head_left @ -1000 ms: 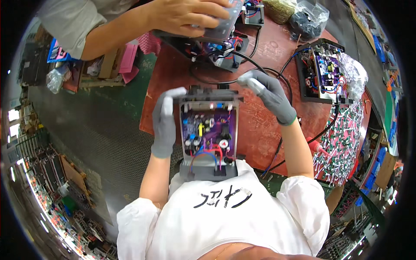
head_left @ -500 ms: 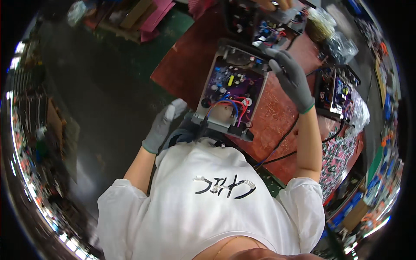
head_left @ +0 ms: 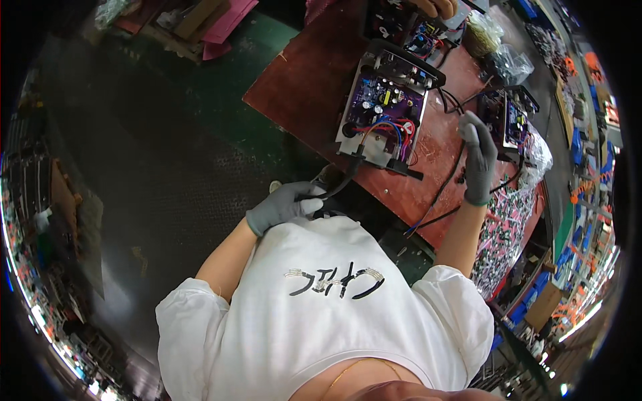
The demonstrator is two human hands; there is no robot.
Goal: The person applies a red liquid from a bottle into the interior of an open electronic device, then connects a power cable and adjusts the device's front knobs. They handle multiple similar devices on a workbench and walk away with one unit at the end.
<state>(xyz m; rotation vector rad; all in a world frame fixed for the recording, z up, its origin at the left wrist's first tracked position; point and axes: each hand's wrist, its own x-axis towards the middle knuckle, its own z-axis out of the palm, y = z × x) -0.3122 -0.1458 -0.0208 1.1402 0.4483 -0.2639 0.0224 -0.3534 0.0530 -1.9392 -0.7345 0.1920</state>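
Note:
An open-topped electronic unit point(head_left: 388, 97), with a purple circuit board and coloured wires inside a metal chassis, lies on the red-brown table point(head_left: 294, 80). From its near end a thick black cable point(head_left: 348, 177) runs down toward my body. My grey-gloved left hand point(head_left: 287, 204) is closed round this cable in front of my waist. To the right of the unit, my grey-gloved right hand point(head_left: 478, 160) hovers over the table, apart from the unit. Its fingers are loosely bent and nothing shows in them. A thin black cable point(head_left: 449, 184) lies beside that hand.
A second similar unit point(head_left: 508, 123) stands at the right, with clear plastic wrap point(head_left: 537, 160) against it. Another person's hand point(head_left: 438, 7) is over a further unit point(head_left: 424, 40) at the far end. Many small pink, white and black parts point(head_left: 501, 234) cover the table's right side.
The unit has slid away from my body, farther onto the table. My left hand has closed round its black cable. My right hand has left the unit's far right corner.

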